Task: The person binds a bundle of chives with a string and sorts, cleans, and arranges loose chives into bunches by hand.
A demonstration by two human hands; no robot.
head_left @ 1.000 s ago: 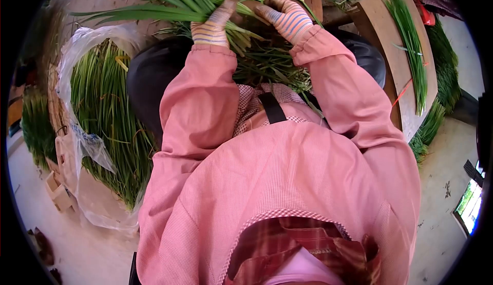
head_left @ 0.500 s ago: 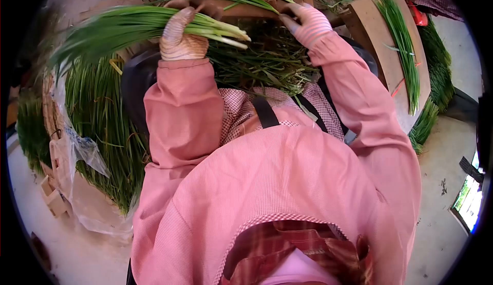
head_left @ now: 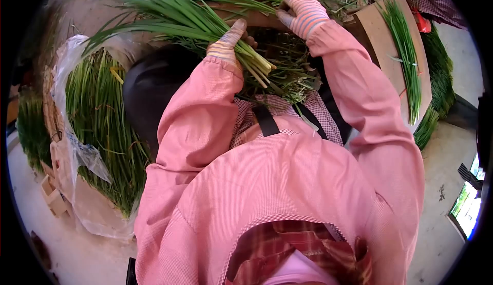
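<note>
My left hand, in a striped glove with dark fingertips, is closed around a bunch of garlic chives. The green leaves fan out to the upper left, and the pale stem ends point down to the right over my lap. My right hand, in a matching glove, is at the stem ends of loose garlic chives lying on the work surface in front of me. Its thumb and fingers are pinched together around a few stems, partly hidden by the hand.
Left of my knee stands a large pile of chives in clear plastic. To the right, a tied bundle lies on a curved board, with more greens beyond. Trimmed leaves litter my lap. Another person's checked sleeve shows at upper right.
My left hand has moved right and turned, so the bunch now slants with its stem ends lower and closer to my lap. My right hand has shifted slightly upward.
</note>
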